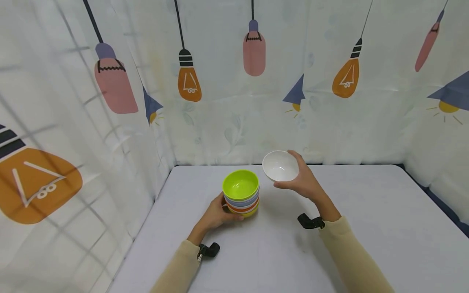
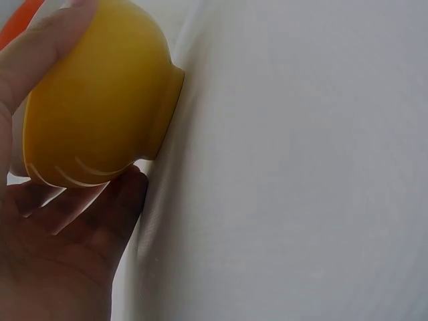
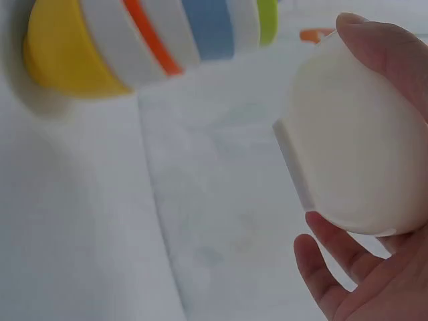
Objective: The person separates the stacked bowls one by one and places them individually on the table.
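A stack of nested bowls [image 1: 241, 185] stands on the table, a lime-green one on top and a yellow bowl [image 2: 100, 93] at the bottom. White, blue and orange bands show between them in the right wrist view. My left hand [image 1: 215, 214] grips the stack low on its left side, thumb in front and fingers behind. To the right of the stack, my right hand [image 1: 302, 179] holds a single white bowl [image 1: 280, 166] up off the table. The thumb and fingers span this bowl at opposite sides, and its hollow inside faces the head camera.
The white table [image 1: 366, 228] reaches back to a pale curtain [image 1: 220, 122] printed with lamps and bulbs. More of this curtain hangs along the left and right sides. Black wrist cameras are strapped to both wrists, over beige sleeves.
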Demonstrator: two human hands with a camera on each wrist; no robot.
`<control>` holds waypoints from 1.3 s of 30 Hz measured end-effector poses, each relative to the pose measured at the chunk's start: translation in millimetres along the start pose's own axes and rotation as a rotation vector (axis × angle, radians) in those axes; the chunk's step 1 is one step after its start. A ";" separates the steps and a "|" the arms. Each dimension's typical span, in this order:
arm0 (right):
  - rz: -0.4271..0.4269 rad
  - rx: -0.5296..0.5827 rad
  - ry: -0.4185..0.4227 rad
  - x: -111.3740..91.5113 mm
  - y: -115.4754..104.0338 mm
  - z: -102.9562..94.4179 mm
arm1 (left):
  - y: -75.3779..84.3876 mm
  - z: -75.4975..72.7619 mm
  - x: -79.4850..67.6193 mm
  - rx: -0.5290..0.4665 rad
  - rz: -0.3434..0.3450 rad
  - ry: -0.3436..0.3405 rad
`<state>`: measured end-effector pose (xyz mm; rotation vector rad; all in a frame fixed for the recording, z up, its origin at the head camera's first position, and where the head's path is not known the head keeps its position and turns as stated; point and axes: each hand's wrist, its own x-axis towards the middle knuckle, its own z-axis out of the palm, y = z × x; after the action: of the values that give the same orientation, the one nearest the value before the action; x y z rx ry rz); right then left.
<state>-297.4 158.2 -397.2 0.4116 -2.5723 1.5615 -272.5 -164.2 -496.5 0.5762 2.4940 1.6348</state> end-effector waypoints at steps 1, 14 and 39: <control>0.013 -0.006 0.010 -0.1 6.4 -3.0 | 0.1 -0.2 0.0 -0.003 -0.003 0.002; 0.143 -0.029 0.124 3.1 86.4 -40.5 | 5.5 2.0 2.3 -0.046 -0.047 -0.009; 0.296 0.002 0.276 -6.6 134.3 -74.8 | 0.8 2.4 0.4 -0.086 -0.060 -0.007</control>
<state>-332.8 283.9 -478.5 -0.1850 -2.4979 1.5742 -272.0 -161.7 -496.7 0.4916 2.3970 1.7053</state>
